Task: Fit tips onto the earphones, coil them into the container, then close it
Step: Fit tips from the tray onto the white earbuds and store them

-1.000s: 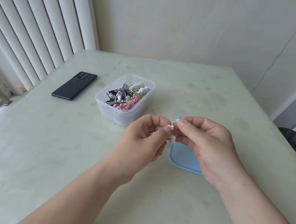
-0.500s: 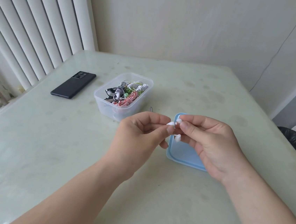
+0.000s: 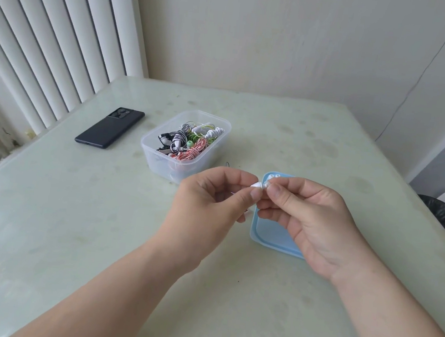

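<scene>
Head view: I note left hand (image 3: 212, 197) pinches white earbud (image 3: 256, 185), its long axis pointing right into the tip (image 3: 266, 184) pinched by right hand (image 3: 315, 219); parts touching, above blue lid (image 3: 269, 235), counter (image 3: 71, 235) centre. Open container (image 3: 159, 161) sits just beyond left hand.

The left hand (image 3: 212, 203) and right hand (image 3: 312, 219) are held fingertip to fingertip at the far left corner of the blue lid (image 3: 269, 233), fingers curled, with a white earbud (image 3: 257, 184) pinched between them.

Blue lid (image 3: 269, 235), black phone (image 3: 109, 127)
</scene>
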`<state>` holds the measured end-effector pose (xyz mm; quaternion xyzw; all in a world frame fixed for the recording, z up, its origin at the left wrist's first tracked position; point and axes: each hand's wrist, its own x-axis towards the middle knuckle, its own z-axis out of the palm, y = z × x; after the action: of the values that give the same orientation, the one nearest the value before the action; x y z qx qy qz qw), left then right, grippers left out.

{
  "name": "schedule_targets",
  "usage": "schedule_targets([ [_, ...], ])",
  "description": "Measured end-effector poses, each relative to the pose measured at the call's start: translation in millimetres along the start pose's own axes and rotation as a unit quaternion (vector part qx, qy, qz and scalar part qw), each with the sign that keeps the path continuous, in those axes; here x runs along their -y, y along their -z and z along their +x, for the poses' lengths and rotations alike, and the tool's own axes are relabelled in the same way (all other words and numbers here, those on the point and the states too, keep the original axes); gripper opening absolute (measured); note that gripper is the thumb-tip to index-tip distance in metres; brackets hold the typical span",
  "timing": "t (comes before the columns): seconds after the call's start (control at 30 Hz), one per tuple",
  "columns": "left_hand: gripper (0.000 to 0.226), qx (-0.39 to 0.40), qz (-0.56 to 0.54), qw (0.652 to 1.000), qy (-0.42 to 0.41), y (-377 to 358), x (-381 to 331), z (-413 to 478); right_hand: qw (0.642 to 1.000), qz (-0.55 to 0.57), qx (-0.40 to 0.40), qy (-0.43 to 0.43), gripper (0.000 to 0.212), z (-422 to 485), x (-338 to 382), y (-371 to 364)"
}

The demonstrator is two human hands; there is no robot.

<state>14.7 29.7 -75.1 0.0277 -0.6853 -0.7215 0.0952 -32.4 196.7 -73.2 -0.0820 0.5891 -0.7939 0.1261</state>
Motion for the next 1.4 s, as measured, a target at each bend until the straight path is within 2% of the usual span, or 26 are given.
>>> schedule_targets([
  [0.57, 0.003, -0.007, 0.012, 1.0, -0.024, -0.2, 2.6, 0.1, 0.998, -0.023, 0.001, 0.065, 0.01, -2.7, -6.2, -5.9],
  [0.8, 0.013, 0.009, -0.043, 0.999, -0.001, 3.0, 3.2, 3.7, 0.997, -0.049, 0.007, 0.06, 0.015, -2.2, -7.9, -1.7],
  [0.93, 0.02, 0.044, -0.121, 0.992, 0.017, 4.1, -2.1, 3.5, 0.984, -0.153, 0.064, 0.061, 0.042, -4.0, -5.4, 2.5],
  [1.03, 0.031, 0.077, -0.181, 0.98, 0.034, 3.8, -7.5, 1.7, 0.959, -0.251, 0.113, 0.073, 0.037, -7.6, -6.1, -1.6],
  [1.1, 0.029, 0.089, -0.219, 0.97, 0.047, 3.9, -10.0, 1.2, 0.951, -0.278, 0.107, 0.08, 0.032, -7.4, -9.3, -3.6],
  [1.3, 0.024, 0.102, -0.289, 0.945, 0.112, 9.3, -14.1, 4.8, 0.98, -0.182, 0.07, 0.042, 0.015, -5.5, -10.3, -4.1],
  [1.4, 0.026, 0.064, -0.248, 0.961, 0.109, 9.0, -12.1, 5.3, 0.986, -0.151, 0.059, 0.026, 0.013, -5.3, -10.6, -3.6],
])
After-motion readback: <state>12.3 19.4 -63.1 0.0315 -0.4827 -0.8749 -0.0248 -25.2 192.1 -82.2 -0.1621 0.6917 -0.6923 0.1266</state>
